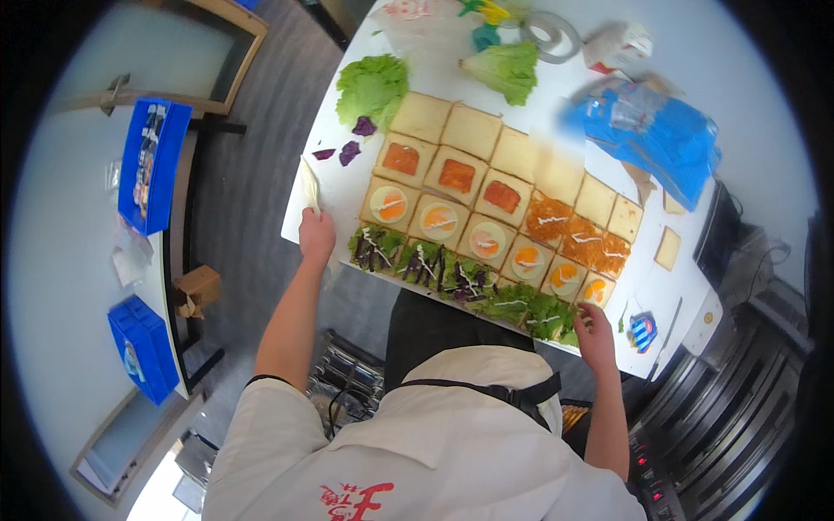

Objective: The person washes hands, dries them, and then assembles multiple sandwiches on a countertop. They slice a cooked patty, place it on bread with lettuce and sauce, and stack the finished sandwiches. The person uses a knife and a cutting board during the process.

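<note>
My left hand (316,236) grips a piping bag (309,184) of white sauce at the table's left edge. At the right end of the front row, my right hand (595,335) is at the edge of the lettuce (552,314), fingers curled; whether they pinch it is hidden. Lettuce with shredded purple cabbage (422,264) and white sauce covers the front row. Behind it, bread slices bear round egg pieces (439,220). The third row has reddish slices (457,175) and browned, crumb-like topping (573,238). Plain bread slices (472,132) form the back row.
Lettuce leaves (373,88), a lettuce head (511,68), tape rolls (552,38) and a blue plastic bag (658,133) lie at the back of the white table (313,254). A knife (670,333) lies right. Blue bins (155,166) stand on the left-hand table.
</note>
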A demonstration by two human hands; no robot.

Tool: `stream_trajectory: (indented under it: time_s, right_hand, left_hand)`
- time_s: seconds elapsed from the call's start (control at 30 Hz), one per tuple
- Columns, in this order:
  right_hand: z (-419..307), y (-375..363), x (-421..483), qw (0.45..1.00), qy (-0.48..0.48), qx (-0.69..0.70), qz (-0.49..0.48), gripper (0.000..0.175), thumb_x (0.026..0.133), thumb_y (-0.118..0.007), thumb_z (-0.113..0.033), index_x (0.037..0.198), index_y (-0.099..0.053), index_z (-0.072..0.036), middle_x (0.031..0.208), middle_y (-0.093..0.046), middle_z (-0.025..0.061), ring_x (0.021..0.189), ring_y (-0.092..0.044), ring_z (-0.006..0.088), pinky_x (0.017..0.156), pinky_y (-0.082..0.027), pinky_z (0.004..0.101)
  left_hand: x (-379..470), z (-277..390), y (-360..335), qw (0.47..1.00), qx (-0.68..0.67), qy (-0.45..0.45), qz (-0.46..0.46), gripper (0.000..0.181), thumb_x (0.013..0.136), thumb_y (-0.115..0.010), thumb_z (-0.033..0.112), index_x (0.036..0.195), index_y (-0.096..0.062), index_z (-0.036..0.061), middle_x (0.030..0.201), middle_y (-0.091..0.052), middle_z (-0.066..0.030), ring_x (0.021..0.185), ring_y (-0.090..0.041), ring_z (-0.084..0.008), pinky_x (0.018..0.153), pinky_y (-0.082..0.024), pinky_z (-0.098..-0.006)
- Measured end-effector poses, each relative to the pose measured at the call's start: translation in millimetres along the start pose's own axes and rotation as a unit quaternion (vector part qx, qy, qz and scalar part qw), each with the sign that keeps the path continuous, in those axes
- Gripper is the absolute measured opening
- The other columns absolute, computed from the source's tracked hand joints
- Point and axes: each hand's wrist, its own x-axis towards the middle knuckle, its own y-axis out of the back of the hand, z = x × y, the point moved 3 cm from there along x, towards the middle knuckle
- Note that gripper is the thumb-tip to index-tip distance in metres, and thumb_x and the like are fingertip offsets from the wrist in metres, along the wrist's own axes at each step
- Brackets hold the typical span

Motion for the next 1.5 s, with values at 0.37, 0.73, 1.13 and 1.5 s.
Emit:
stream_trajectory:
  time_s: [0.37, 0.73, 1.13, 1.5]
  right_hand:
    - [-383.1, -156.2, 98.9, 0.874, 0.476, 0.087, -0.041, 0.055, 0.092, -0.081, -0.019, 0.143, -0.063, -0.012, 0.148, -0.062, 0.0182, 0.132, -0.061, 0.0351, 0.113, -0.05, 0.0471]
    - [-380.6, -172.1, 162.3, 0.855, 0.207, 0.47, -0.07, 0.05, 0.117, -0.049, -0.032, 0.071, -0.043, -0.012, 0.076, -0.05, 0.0047, 0.074, -0.052, 0.0226, 0.081, -0.056, 0.0471]
    - [-386.5, -195.2, 283.8, 0.792, 0.196, 0.57, 0.091, 0.058, 0.119, -0.04, -0.035, 0.068, -0.032, -0.011, 0.062, -0.042, 0.0076, 0.06, -0.042, 0.0221, 0.063, -0.047, 0.0406]
    - [-292.3, -130.8, 265.4, 0.772, 0.146, 0.606, 0.128, 0.057, 0.118, -0.041, -0.041, 0.069, -0.031, -0.013, 0.061, -0.037, 0.0068, 0.058, -0.036, 0.0212, 0.059, -0.041, 0.0402]
  left_hand:
    - [-149.4, 161.2, 111.5, 0.827, -0.444, 0.024, -0.346, 0.027, 0.11, -0.064, 0.011, 0.135, -0.062, 0.0017, 0.099, -0.069, -0.0037, 0.08, -0.069, -0.013, 0.074, -0.06, -0.0322]
    - [-145.9, 286.3, 104.4, 0.816, -0.229, -0.532, -0.005, 0.04, 0.085, -0.075, 0.014, 0.124, -0.067, 0.0075, 0.114, -0.066, -0.0089, 0.105, -0.066, -0.0307, 0.096, -0.053, -0.0495]
    - [-120.2, 277.8, 37.2, 0.809, -0.286, -0.513, -0.012, 0.03, 0.081, -0.077, 0.015, 0.11, -0.073, 0.0081, 0.119, -0.066, -0.0069, 0.116, -0.064, -0.0308, 0.092, -0.057, -0.0423]
    - [-158.9, 170.3, 23.4, 0.827, -0.234, -0.447, -0.249, 0.039, 0.081, -0.08, 0.005, 0.119, -0.071, 0.008, 0.12, -0.064, -0.0094, 0.118, -0.065, -0.0345, 0.1, -0.057, -0.0467]
